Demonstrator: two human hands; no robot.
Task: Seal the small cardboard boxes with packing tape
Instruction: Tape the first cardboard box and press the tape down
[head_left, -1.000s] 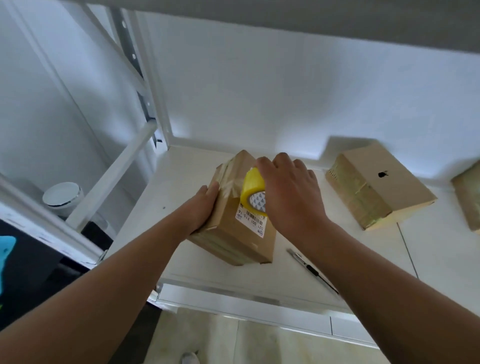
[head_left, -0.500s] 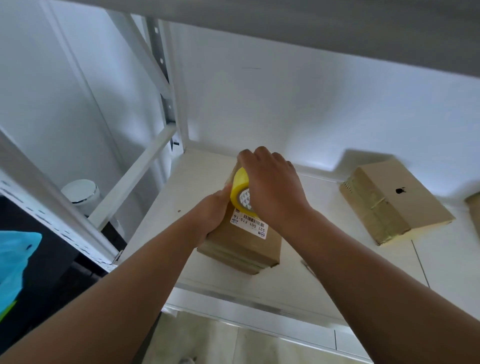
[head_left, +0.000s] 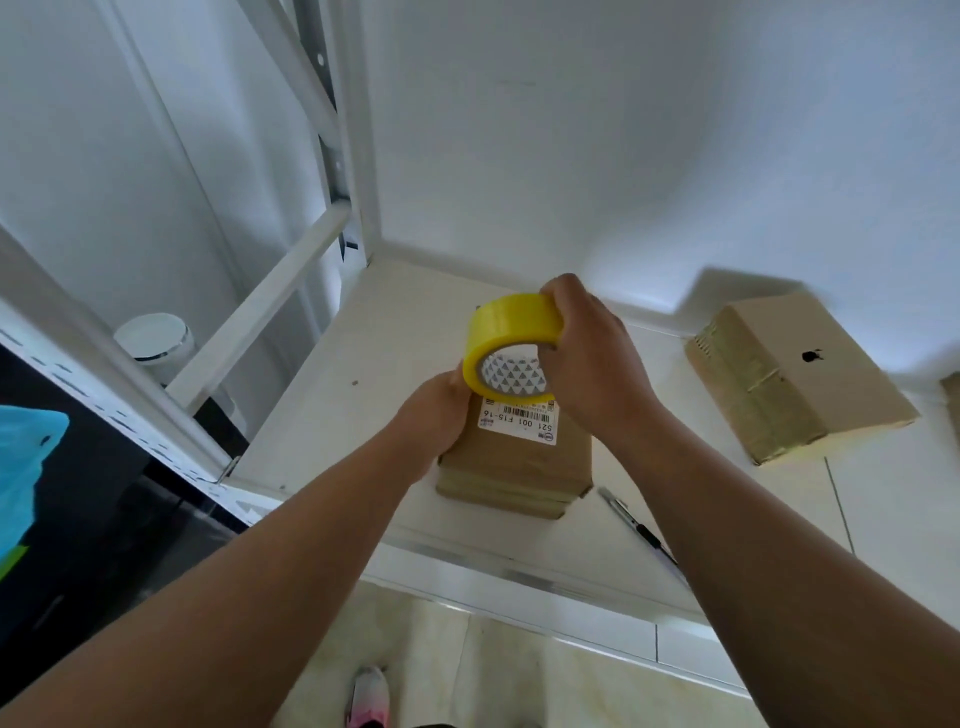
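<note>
- Box (head_left: 519, 460) — brown cardboard, taped near edge, white barcode label (head_left: 519, 422) on top — sits on the shelf (head_left: 363, 415).
- Right hand (head_left: 592, 364) curls its fingers round the yellow tape roll (head_left: 511, 317) above it.
- Left hand (head_left: 431, 415) is against the box's left side — its fingers are hidden.

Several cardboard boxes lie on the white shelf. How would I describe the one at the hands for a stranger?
On the white shelf, near its front edge, a cardboard box lies between the left hand and the right hand, which holds a yellow tape roll over it. Only this box carries a white barcode label; its right neighbour shows a black apple mark.
</note>
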